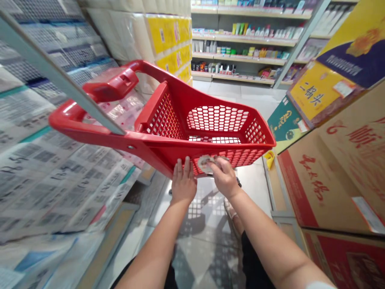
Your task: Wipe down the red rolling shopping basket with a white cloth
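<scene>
A red plastic shopping cart (150, 140) with a honeycomb mesh basket stands across the aisle, its handle toward the left. The fingers of my left hand (184, 182) lie spread flat against the near side wall of the basket, holding nothing. Just to the right, my right hand (225, 176) pinches a small whitish cloth (205, 163) and presses it on the mesh of the same wall. Part of the cloth is hidden behind my fingers. Nothing shows inside the basket.
Stacked wrapped packs (69, 180) line the left side, with yellow-labelled paper rolls (168, 36) behind the cart. Cardboard boxes (325, 180) rise on the right. Shelves of bottles (249, 38) stand at the back. A grey metal post (60, 72) crosses the upper left. Tiled floor shows below the cart.
</scene>
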The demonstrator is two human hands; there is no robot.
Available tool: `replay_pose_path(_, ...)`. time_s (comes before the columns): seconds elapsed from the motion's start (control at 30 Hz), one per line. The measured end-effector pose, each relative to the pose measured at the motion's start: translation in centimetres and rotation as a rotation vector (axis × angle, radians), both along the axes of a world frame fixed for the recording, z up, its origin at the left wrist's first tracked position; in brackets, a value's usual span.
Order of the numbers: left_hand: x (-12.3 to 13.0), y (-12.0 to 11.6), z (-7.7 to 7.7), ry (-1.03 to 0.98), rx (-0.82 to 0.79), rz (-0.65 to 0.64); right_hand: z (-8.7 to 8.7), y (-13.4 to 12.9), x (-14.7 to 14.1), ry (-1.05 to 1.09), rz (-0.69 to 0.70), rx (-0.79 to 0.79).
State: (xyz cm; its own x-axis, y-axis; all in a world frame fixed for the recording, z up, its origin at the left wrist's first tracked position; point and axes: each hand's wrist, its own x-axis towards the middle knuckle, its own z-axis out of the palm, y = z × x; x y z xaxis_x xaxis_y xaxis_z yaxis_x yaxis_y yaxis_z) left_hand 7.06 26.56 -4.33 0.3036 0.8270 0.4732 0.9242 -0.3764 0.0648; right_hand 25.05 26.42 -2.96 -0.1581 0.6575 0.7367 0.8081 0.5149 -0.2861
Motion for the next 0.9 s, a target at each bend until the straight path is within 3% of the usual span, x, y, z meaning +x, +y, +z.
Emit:
replay_pose_path(0.1,-0.5,0.1,0.2,0.017,0.006,-0.007,0.4,0.0,-0.4,-0.05,-0.056,-0.001)
replay_pose_path(0.2,-0.9,0.3,0.3,0.015,0.018,-0.008,1.1,-0.4,-1.1,-0.083,0.046,-0.017)
replay_pose_path(0.33,-1.1,0.3,0.3,0.009,0.018,-0.006,1.6,-1.1,-1.5,0.184,0.002,-0.003)
replay_pose_path(0.43,-1.1,0.3,0.4,0.008,-0.001,0.01,0.5,-0.8,-1.1,0.232,-0.09,0.045)
replay_pose_path(0.57,-1.1,0.5,0.4,0.0,-0.007,0.026,-2.3,0.1,-0.3,-0.092,-0.144,-0.005)
replay_pose_path(0.67,-1.2,0.8,0.3,-0.009,-0.002,0.012,-3.3,0.5,0.4,-0.202,-0.25,-0.006)
replay_pose_path(0.77,-1.2,1.0,0.1,-0.009,0.011,0.014,-2.6,0.8,1.0,-0.188,-0.308,0.078)
replay_pose_path(0.9,-1.2,1.0,-0.1,-0.004,0.013,0.011,-0.1,0.7,1.5,-0.122,-0.258,0.118)
